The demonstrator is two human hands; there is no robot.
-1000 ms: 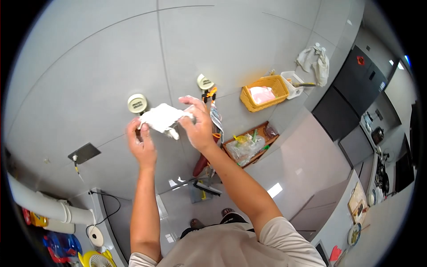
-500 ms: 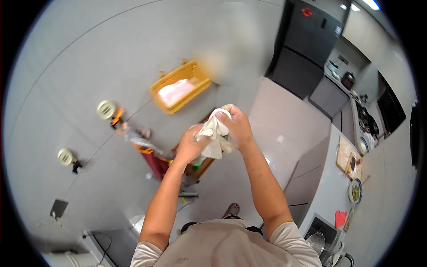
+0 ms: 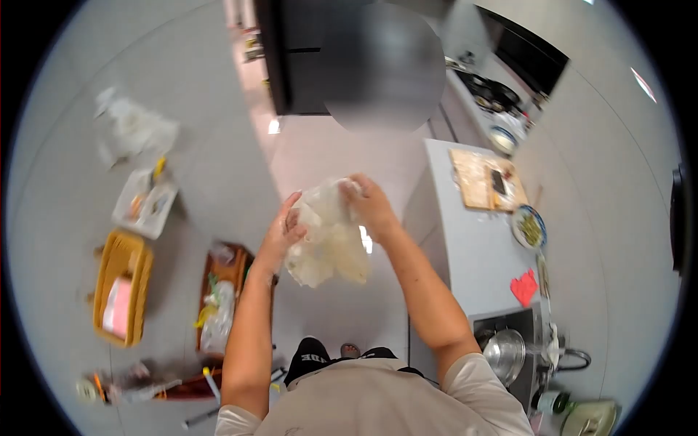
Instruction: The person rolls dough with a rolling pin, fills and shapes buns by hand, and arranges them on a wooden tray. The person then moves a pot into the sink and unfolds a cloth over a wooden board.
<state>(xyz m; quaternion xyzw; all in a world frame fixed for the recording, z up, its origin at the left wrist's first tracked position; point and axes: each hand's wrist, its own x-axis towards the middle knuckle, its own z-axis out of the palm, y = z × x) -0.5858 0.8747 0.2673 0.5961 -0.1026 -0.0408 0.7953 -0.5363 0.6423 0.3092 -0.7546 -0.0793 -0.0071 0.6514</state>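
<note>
A thin, off-white cloth (image 3: 331, 247) hangs loosely spread in front of me, blurred by motion and partly see-through at its edges. My right hand (image 3: 371, 207) grips its upper right edge, thumb and fingers closed. At the cloth's left side, my left hand (image 3: 280, 234) has its fingers curled around the edge. Both hands are held out over the floor, apart from the counter. Parts of the fingers are hidden by the cloth's folds.
On the right, a counter (image 3: 465, 247) carries a wooden board (image 3: 483, 178), a bowl of green food (image 3: 529, 227) and a red cloth-like piece (image 3: 523, 288). A metal pot (image 3: 504, 356) sits in the sink. To the left are a yellow basket (image 3: 105, 291) and a brown cart (image 3: 234, 272).
My view has turned right, bringing the counter and sink closer to the middle. The bunched cloth is now spread wider, and my hands are farther apart.
</note>
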